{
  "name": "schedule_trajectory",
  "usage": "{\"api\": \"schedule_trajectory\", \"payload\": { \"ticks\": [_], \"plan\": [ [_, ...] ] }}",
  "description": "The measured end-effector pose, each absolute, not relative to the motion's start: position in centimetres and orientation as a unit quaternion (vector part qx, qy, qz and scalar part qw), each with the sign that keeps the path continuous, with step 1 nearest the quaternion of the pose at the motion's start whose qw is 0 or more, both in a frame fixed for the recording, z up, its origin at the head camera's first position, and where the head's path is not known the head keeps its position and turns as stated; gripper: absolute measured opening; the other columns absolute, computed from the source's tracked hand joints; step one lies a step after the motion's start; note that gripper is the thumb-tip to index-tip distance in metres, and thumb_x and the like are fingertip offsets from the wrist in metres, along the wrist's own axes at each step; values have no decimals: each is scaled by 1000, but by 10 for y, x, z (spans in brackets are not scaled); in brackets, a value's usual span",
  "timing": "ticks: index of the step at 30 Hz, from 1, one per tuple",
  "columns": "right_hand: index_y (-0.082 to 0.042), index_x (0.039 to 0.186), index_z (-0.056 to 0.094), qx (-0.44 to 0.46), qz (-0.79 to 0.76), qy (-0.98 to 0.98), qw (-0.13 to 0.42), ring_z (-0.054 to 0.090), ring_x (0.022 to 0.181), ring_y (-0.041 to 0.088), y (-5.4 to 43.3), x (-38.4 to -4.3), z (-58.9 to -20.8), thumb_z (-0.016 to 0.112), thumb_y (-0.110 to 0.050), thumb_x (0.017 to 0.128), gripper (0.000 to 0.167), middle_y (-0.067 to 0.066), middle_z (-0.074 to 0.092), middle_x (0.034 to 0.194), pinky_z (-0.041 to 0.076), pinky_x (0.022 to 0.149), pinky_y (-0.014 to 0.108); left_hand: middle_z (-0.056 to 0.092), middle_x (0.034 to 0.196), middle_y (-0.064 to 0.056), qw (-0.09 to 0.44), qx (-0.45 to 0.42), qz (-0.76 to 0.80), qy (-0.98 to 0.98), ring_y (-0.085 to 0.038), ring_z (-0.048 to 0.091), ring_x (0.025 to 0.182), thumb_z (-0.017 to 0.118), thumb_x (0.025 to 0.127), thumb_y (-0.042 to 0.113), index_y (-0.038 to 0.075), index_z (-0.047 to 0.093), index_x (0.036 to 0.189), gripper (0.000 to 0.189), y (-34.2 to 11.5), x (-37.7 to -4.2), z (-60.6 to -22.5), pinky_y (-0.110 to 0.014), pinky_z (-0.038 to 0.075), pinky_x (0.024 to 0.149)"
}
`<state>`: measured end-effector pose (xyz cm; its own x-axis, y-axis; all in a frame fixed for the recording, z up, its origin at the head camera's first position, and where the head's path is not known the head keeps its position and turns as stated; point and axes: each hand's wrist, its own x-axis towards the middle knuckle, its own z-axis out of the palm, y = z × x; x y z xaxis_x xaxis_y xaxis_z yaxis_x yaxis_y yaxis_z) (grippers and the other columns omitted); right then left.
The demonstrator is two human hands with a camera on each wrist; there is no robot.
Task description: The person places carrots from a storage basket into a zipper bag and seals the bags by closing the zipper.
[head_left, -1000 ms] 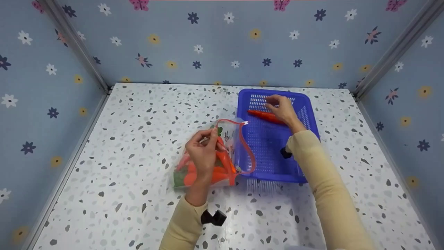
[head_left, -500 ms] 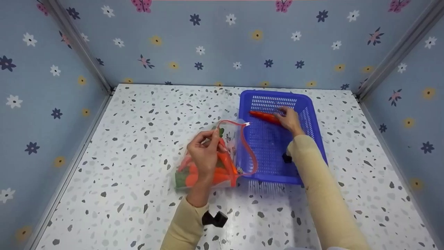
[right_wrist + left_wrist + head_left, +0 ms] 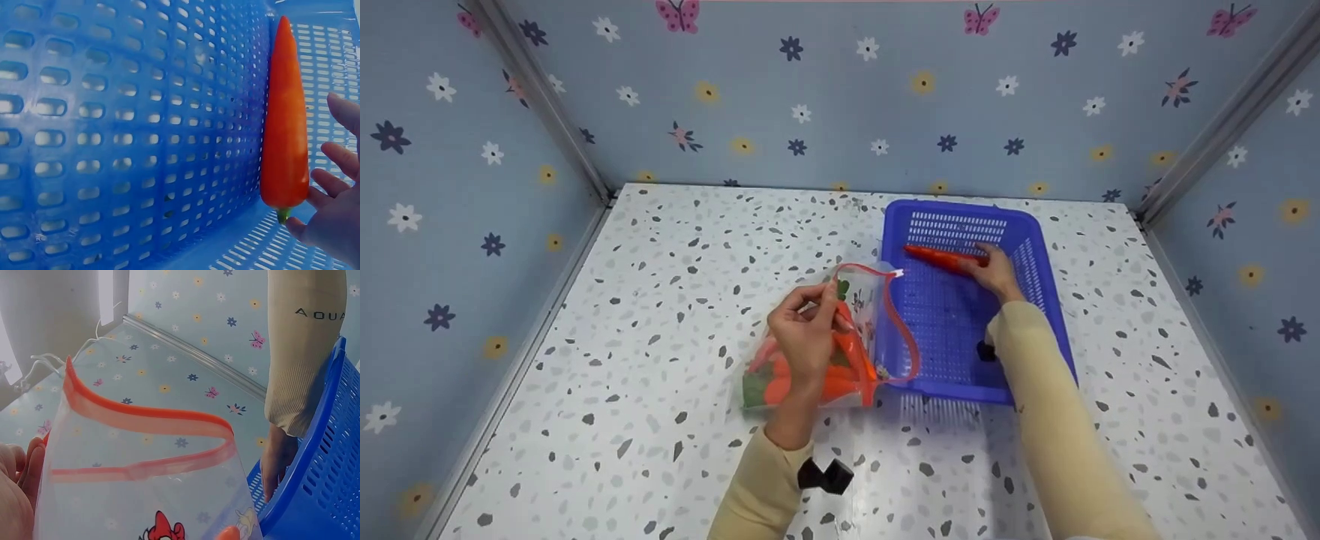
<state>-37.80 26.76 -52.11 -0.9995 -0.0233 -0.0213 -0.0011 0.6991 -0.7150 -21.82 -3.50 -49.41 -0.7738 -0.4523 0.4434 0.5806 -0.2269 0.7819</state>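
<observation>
My left hand [image 3: 804,330] pinches the opening edge of a clear zip bag [image 3: 756,375] with a red-orange zip strip. In the left wrist view the bag's mouth [image 3: 146,410] gapes and a cartoon print shows below it. Inside the bag lie orange carrots [image 3: 832,386] and something green. An orange-red carrot [image 3: 286,129] with a short green stem lies along the far wall of the blue basket [image 3: 952,388]. At its thick end is my right hand [image 3: 996,274], fingers spread, thumb close to the stem.
The bag's mouth overlaps the basket's left side in the head view. White speckled tabletop [image 3: 660,270] surrounds both. Flower-patterned panels [image 3: 840,90] stand at the back and sides. White cables [image 3: 84,343] show in the left wrist view.
My right hand has come down into the basket to the carrot's thick end. The left hand keeps its pinch on the bag. The head view has shifted slightly.
</observation>
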Motion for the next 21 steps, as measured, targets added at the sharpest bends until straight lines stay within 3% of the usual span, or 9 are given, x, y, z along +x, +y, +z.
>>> {"api": "schedule_trajectory", "payload": {
  "ticks": [1, 6, 13, 16, 18, 21],
  "plan": [
    [5, 131, 36, 5, -375, 926, 37, 32, 123, 36, 262, -370, -510, 61, -31, 83, 66, 25, 36, 132, 22, 105, 43, 55, 65, -18, 325, -54, -784, -525, -24, 49, 35, 63, 82, 5, -7, 63, 88, 13, -35, -216, -490, -36, 43, 30],
    [10, 131, 31, 5, -362, 930, 64, 32, 121, 39, 256, -355, -495, 61, -26, 84, 66, 29, 34, 131, 23, 104, 44, 55, 66, -18, 322, -48, -792, -516, -27, 49, 35, 64, 81, 5, -3, 64, 88, 11, -35, -220, -496, -38, 42, 29],
    [10, 127, 39, 6, -354, 933, 62, 41, 113, 37, 257, -348, -494, 69, -15, 77, 64, 28, 43, 124, 30, 100, 43, 52, 66, -22, 325, -51, -799, -503, -31, 47, 34, 65, 81, 10, 0, 65, 88, 12, -32, -221, -500, -42, 40, 28],
    [10, 126, 40, 12, -345, 935, 86, 42, 112, 37, 259, -350, -497, 69, -10, 75, 62, 28, 44, 123, 30, 100, 43, 52, 65, -23, 328, -60, -798, -502, -28, 48, 35, 64, 81, 10, 0, 65, 87, 12, -33, -217, -493, -39, 41, 28],
    [7, 122, 46, 3, -346, 935, 79, 48, 103, 31, 270, -363, -519, 77, -24, 67, 70, 23, 51, 115, 37, 94, 38, 53, 66, -25, 324, -52, -794, -511, -27, 49, 36, 64, 82, 8, -1, 65, 86, 11, -32, -208, -479, -38, 42, 29],
    [-3, 114, 56, -1, -348, 935, 71, 51, 92, 25, 317, -434, -618, 83, -47, 48, 84, 13, 56, 104, 41, 86, 37, 54, 68, -25, 323, -42, -789, -521, -27, 50, 37, 64, 81, 9, -1, 65, 87, 11, -32, -208, -480, -37, 42, 29]
  ]
}}
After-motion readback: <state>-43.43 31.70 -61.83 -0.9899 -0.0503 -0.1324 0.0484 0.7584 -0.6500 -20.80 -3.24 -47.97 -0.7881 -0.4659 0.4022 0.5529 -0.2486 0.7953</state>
